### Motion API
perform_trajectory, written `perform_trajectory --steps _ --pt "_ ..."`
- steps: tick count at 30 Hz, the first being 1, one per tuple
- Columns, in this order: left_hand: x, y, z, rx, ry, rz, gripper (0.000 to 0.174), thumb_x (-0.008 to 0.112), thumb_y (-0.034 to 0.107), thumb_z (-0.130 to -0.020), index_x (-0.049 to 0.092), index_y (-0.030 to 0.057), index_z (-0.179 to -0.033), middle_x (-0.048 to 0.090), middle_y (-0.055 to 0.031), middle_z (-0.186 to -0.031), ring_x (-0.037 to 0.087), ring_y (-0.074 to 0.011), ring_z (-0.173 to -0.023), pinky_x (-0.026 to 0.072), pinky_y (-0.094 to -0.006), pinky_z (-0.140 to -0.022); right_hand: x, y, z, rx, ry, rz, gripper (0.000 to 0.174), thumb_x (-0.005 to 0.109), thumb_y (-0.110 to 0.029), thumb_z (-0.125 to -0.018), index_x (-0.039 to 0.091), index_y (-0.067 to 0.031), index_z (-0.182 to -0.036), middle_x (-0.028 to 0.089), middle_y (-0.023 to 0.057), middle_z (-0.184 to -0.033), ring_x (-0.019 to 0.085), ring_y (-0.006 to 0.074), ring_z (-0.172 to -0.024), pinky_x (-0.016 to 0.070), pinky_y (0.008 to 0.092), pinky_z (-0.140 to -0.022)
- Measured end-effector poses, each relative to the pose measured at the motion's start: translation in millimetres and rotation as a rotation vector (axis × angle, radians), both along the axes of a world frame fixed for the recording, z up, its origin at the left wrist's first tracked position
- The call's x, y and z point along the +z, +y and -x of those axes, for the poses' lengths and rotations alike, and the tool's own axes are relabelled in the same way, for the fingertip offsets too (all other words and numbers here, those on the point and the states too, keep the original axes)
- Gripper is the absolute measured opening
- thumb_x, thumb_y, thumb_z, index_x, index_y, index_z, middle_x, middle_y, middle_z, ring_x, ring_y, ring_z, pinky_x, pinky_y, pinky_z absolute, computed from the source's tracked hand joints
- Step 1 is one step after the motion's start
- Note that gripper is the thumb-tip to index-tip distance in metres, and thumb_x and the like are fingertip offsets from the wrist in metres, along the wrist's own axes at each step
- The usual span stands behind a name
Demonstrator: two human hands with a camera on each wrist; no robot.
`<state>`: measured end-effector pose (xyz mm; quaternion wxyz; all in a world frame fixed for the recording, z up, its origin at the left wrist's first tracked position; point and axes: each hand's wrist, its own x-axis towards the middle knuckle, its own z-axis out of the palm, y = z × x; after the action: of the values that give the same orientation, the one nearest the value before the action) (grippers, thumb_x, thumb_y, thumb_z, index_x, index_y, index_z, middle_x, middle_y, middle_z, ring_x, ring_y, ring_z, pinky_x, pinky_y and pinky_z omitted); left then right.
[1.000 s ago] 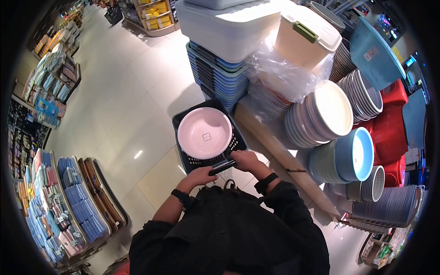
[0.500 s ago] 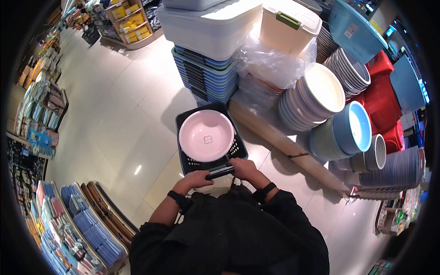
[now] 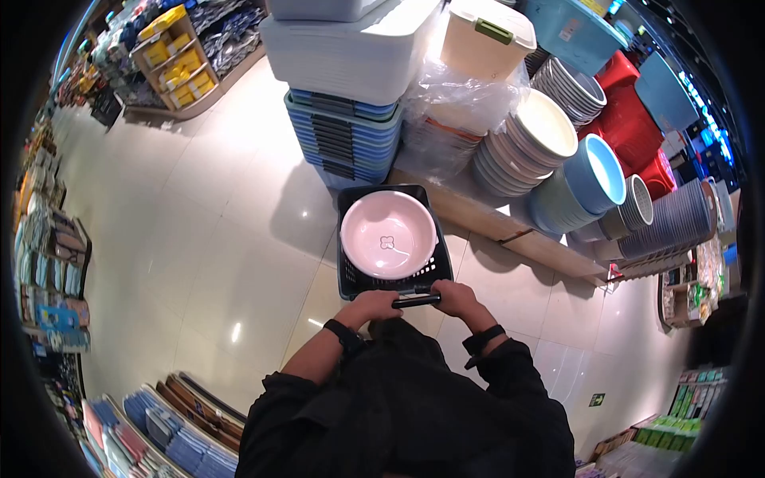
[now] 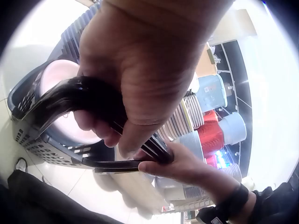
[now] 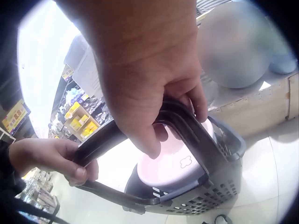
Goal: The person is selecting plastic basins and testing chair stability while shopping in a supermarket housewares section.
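A pink basin (image 3: pixel 370 239) with a flower-shaped mark on its bottom sits inside a dark plastic shopping basket (image 3: pixel 346 279). Above the basket's near side runs its black handle (image 3: pixel 416 301). My left hand (image 3: pixel 374 307) grips the handle's left end; in the left wrist view its fingers curl round the dark bar. At the other end, my right hand (image 3: pixel 456 298) holds the same handle. The right wrist view has the right hand's thumb and fingers wrapped over the handle (image 5: pixel 184 128), with the basin below them.
Stacked blue bins (image 3: pixel 343 143) and a large white storage box (image 3: pixel 347 56) stand just beyond the basket. Several stacks of basins and buckets (image 3: pixel 546 131) line a low wooden platform (image 3: pixel 510 231) on the right. A shelf of folded goods (image 3: pixel 179 422) stands at lower left on the tiled floor.
The head view has turned rightward: the yellow-stocked shelf has slid left and the buckets up and left. The basket sits farther right in view, with both hands still on its handle.
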<state>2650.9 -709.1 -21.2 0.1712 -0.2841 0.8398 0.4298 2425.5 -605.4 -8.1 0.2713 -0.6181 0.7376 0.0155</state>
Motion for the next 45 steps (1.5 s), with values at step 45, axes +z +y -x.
perform_trajectory --steps 45 --pt "1.2 -243.3 53.5 -1.171 0.232 0.202 0.034 0.066 0.042 -0.080 0.065 0.0145 -0.101 0.067 -0.0105 -0.096 0.064 -0.0309 -0.094 0.0500 -0.0447 -0.079 -17.3 -100.2 -217.1 -1.358 0.099 0.265 0.020 0.065 -0.023 -0.079 0.059 -0.0126 -0.095 0.064 0.0100 -0.087 0.065 0.0315 -0.084 0.0520 0.0444 -0.071"
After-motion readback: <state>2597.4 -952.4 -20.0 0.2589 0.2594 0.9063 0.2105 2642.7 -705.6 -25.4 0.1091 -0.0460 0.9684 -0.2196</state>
